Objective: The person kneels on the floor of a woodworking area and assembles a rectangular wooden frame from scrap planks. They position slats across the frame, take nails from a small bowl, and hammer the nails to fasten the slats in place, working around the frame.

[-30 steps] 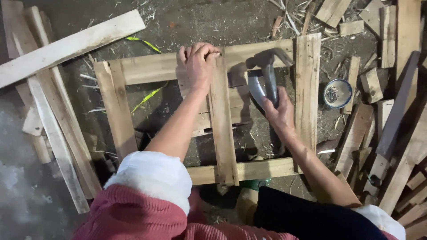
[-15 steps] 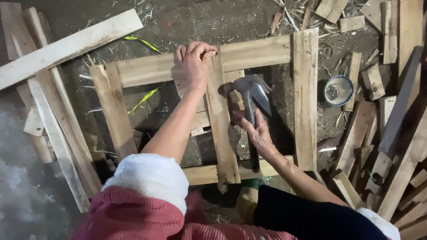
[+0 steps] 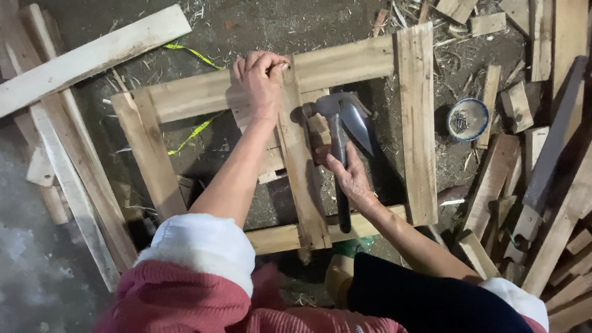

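Fingertips of left hand (image 3: 262, 80) pinched shut on something too small to identify, probably a nail, at the far end of the centre slat (image 3: 299, 154). Right hand (image 3: 348, 176) closed around the dark handle of a hammer (image 3: 336, 132), handle lengthwise along the centre slat, head just right of the pinch and level with it; right hand nearer the hammer head, left hand nearer the slat's far end. Centre slat laid across a wooden frame (image 3: 416, 123) on the ground. Right of the centre slat, beyond the frame, a small round bowl of nails (image 3: 467, 118) among loose offcuts (image 3: 493, 179); left of it, long planks (image 3: 92, 58).
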